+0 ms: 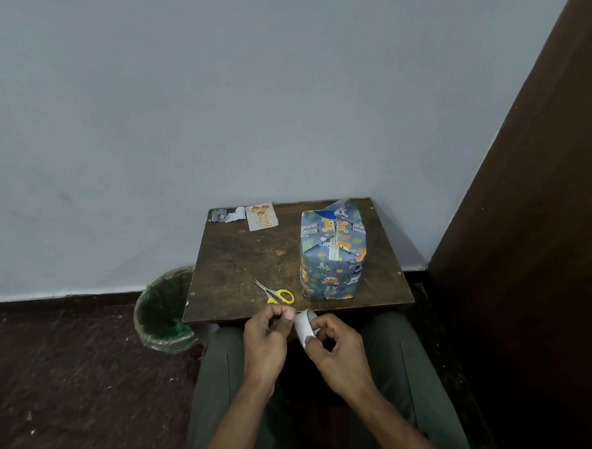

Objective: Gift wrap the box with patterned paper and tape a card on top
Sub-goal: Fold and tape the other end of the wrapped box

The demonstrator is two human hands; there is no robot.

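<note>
My right hand [339,349] grips the tape roll [306,327]; my left hand [266,339] pinches at its edge. The wrapped box [332,256] stands upright beside the scissors [274,293] on the table [241,258].

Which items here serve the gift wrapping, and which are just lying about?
In use: wrapped box, tape roll held by right hand, left hand at its end, card, scissors.
Lying about: paper scrap, bin beside the table.
</note>
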